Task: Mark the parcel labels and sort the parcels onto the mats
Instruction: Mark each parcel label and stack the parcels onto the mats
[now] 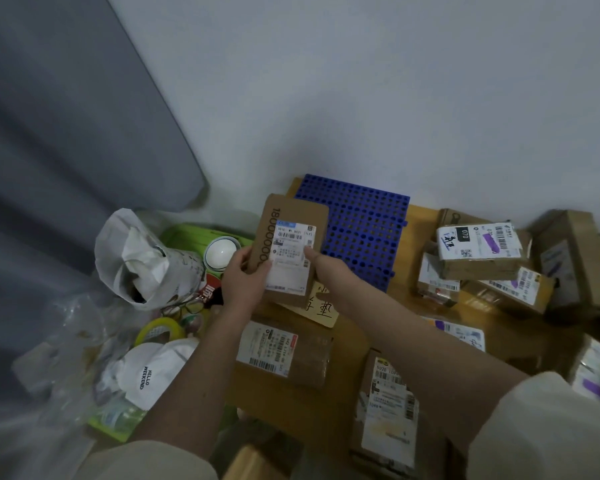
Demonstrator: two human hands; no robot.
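Cream sleeves frame the bottom of the view, and both forearms reach out over a wooden counter [416,220] crowded with labelled cardboard parcels. The left hand [245,278] grips a flat brown parcel [293,216] by its lower left edge, thumb over the front, holding it lifted and tilted above the counter, just in front of the blue perforated mat [361,230]. The right hand [329,268] holds nothing that shows; its index finger is extended and touches the right edge of the white label [291,258], while the other fingers look loosely curled. No marker is visible in either hand, so the label could go unmarked, or the parcel be set down before it is read properly. With only one edge gripped, the flat parcel could pivot or slip onto the parcel [284,351] lying below it. Several parcels at the right [478,251] already carry purple strokes; mixing an unmarked one among them would spoil the sorting. Clutter at the left, with a white bag [136,258] and a tape roll [160,329], crowds that elbow.
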